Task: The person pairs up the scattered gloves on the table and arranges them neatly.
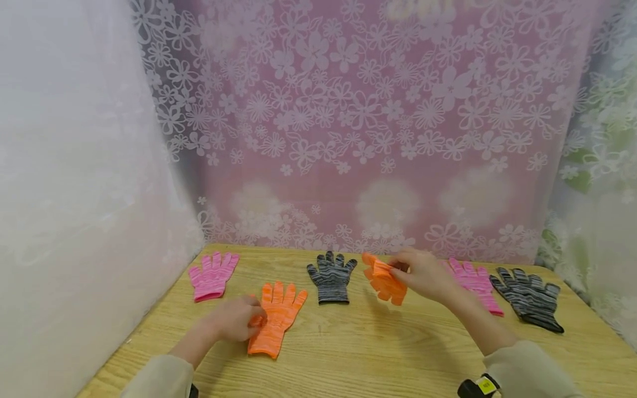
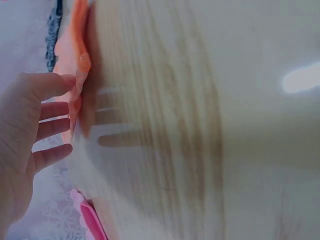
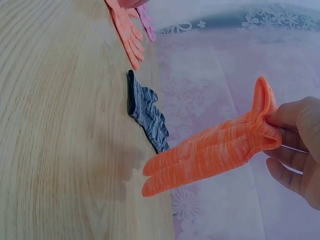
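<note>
orange knitted glove [image 1: 388,286] hangs pinched by its cuff in the right hand [image 1: 422,272] at centre-right, while the left hand [image 1: 238,319], fingers loosely extended, is nearer the second orange glove [image 1: 280,318], lower-left of centre, long axis running up the frame.

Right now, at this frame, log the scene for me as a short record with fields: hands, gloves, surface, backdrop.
Left hand: left hand at the side of the flat orange glove, fingers apart
Right hand: right hand pinches the lifted orange glove by its cuff, above the table
Glove count: six (two orange, two pink, two grey-black)
Head view, far left: left pink glove
Head view, middle: middle grey-black glove
Head view, right: right pink glove, right grey-black glove
Surface: wood-grain table
Backdrop: flower-patterned curtain
</note>
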Action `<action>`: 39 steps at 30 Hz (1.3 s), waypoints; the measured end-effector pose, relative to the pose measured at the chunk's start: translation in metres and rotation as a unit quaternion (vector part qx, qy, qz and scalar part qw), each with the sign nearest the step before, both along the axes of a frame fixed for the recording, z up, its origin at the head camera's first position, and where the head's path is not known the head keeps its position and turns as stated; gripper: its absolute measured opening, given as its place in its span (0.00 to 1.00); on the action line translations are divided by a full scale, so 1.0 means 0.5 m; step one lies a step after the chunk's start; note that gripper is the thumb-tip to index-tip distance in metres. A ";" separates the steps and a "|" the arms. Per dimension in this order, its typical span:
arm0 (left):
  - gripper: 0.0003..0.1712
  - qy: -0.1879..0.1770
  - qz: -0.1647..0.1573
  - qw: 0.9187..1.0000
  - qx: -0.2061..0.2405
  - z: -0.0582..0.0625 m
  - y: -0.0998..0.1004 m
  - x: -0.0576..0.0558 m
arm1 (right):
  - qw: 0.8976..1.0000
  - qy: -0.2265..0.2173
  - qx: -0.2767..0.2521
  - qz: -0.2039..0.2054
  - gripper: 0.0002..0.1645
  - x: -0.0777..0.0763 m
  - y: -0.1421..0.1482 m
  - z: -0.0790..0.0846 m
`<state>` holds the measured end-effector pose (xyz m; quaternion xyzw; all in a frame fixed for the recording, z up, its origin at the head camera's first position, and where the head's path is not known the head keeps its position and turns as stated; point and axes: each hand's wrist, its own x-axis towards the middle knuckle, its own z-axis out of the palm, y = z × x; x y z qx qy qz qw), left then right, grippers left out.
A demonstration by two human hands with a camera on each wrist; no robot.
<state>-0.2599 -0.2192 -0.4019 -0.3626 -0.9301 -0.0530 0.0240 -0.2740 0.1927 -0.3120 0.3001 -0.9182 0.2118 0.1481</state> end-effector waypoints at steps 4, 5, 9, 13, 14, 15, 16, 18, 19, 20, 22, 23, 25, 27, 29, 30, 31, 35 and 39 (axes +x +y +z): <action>0.09 0.002 -0.010 1.000 -0.005 -0.011 0.003 -0.001 | 1.000 -0.003 0.004 0.010 0.04 0.001 -0.019 -0.004; 0.09 0.001 -0.008 1.000 -0.005 -0.012 0.004 -0.002 | 1.000 0.001 0.009 0.010 0.04 0.000 -0.026 -0.005; 0.08 0.007 -0.001 1.000 -0.005 -0.013 0.006 -0.003 | 1.000 0.011 0.018 0.010 0.04 -0.003 -0.061 -0.009; 0.09 -0.001 0.006 1.000 -0.007 -0.012 0.005 -0.002 | 1.000 0.019 0.020 0.013 0.05 -0.007 -0.111 -0.015; 0.09 -0.004 0.008 1.000 -0.005 -0.013 0.004 -0.002 | 0.999 0.021 0.020 0.016 0.05 -0.008 -0.123 -0.018; 0.09 -0.006 0.010 1.000 -0.002 -0.013 0.003 -0.002 | 0.999 0.022 0.019 0.023 0.05 -0.009 -0.135 -0.020; 0.09 -0.006 0.012 1.000 0.001 -0.013 0.001 -0.002 | 0.999 0.028 0.021 0.030 0.05 -0.010 -0.148 -0.022; 0.09 -0.009 0.017 1.000 0.012 -0.013 -0.005 -0.004 | 0.998 0.039 0.026 0.042 0.05 -0.012 -0.170 -0.028; 0.08 -0.005 0.021 1.000 0.014 -0.013 -0.009 -0.005 | 0.997 0.044 0.026 0.051 0.05 -0.012 -0.179 -0.030; 0.08 0.001 0.023 1.000 0.016 -0.014 -0.013 -0.006 | 0.997 0.052 0.030 0.057 0.05 -0.013 -0.188 -0.032; 0.08 0.009 0.029 0.999 0.013 -0.014 -0.021 -0.008 | 0.995 0.065 0.033 0.067 0.05 -0.012 -0.203 -0.034; 0.09 0.010 0.033 0.999 0.008 -0.014 -0.025 -0.009 | 0.994 0.070 0.034 0.071 0.05 -0.011 -0.209 -0.036; 0.11 0.016 0.037 0.999 -0.008 -0.014 -0.031 -0.009 | 0.994 0.077 0.036 0.074 0.05 -0.009 -0.221 -0.039; 0.12 0.013 0.038 0.999 -0.020 -0.014 -0.035 -0.009 | 0.993 0.087 0.035 0.074 0.05 -0.007 -0.232 -0.041; 0.13 0.014 0.037 0.999 -0.027 -0.015 -0.038 -0.008 | 0.992 0.099 0.034 0.073 0.05 -0.007 -0.242 -0.044; 0.13 0.017 0.035 0.999 -0.028 -0.015 -0.038 -0.007 | 0.991 0.105 0.033 0.070 0.05 -0.007 -0.248 -0.045; 0.13 0.019 0.033 0.999 -0.029 -0.015 -0.039 -0.007 | 0.991 0.113 0.030 0.069 0.04 -0.008 -0.253 -0.046; 0.13 0.026 0.027 0.999 -0.033 -0.017 -0.040 -0.006 | 0.983 0.171 0.019 0.066 0.04 -0.015 -0.281 -0.050; 0.13 0.021 0.030 0.999 -0.035 -0.018 -0.041 -0.005 | 0.963 0.257 0.021 0.082 0.04 -0.028 -0.320 -0.067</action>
